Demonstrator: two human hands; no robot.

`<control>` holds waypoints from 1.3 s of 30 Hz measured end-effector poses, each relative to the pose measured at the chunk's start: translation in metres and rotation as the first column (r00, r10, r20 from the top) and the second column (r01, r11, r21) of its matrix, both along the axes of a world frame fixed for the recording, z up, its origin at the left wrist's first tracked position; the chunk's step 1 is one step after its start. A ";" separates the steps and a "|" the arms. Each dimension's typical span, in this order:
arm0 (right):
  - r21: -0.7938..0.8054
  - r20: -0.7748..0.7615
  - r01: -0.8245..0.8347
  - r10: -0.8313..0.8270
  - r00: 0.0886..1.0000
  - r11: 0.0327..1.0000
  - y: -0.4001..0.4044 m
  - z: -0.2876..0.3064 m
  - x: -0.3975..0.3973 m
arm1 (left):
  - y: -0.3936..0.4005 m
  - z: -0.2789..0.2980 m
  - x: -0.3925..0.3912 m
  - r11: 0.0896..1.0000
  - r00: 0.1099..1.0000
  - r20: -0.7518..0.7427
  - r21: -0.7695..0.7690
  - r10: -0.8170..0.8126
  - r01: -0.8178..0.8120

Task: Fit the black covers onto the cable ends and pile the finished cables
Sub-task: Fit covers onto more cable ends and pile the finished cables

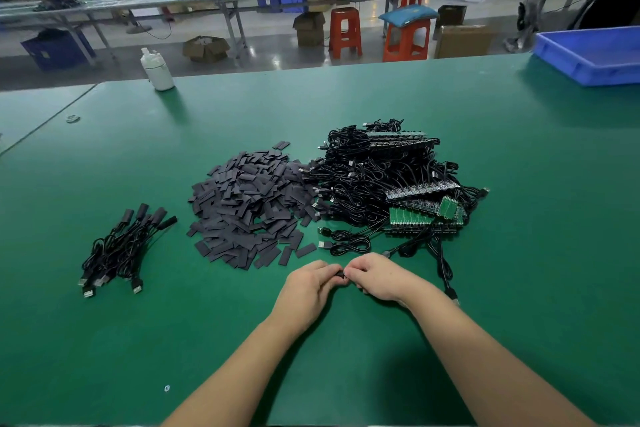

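Note:
A heap of flat black covers (249, 204) lies mid-table. To its right sits a tangle of black cables with small green circuit boards (391, 184). At the left lies a small pile of cables with covers fitted (121, 246). My left hand (311, 284) and my right hand (377, 276) meet near the front, below the heaps. Both pinch a small black piece (341, 274) between their fingertips; most of it is hidden by the fingers. A black cable (445, 270) trails from under my right hand to a USB plug on the right.
The work surface is a green mat (346, 104). A white bottle (157, 69) stands at the far left edge and a blue plastic tray (588, 55) at the far right corner. Beyond are long benches, orange stools and cardboard boxes.

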State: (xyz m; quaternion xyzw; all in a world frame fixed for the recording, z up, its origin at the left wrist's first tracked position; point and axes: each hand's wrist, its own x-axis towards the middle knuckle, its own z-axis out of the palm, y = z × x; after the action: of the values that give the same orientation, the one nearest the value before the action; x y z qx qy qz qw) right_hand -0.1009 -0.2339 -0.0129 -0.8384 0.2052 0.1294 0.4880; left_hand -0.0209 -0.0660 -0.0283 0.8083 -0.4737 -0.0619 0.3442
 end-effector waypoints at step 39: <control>-0.145 -0.084 -0.046 0.034 0.996 0.988 0.005 0.002 0.004 | 0.012 0.005 0.018 0.959 0.973 0.218 0.282 -0.074 0.009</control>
State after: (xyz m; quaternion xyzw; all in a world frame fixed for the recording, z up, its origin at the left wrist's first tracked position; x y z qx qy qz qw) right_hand -0.0965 -0.2294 -0.0110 -0.8701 0.2170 0.1578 0.4134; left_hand -0.0032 -0.0537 -0.0233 0.8403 -0.5132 -0.0432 0.1691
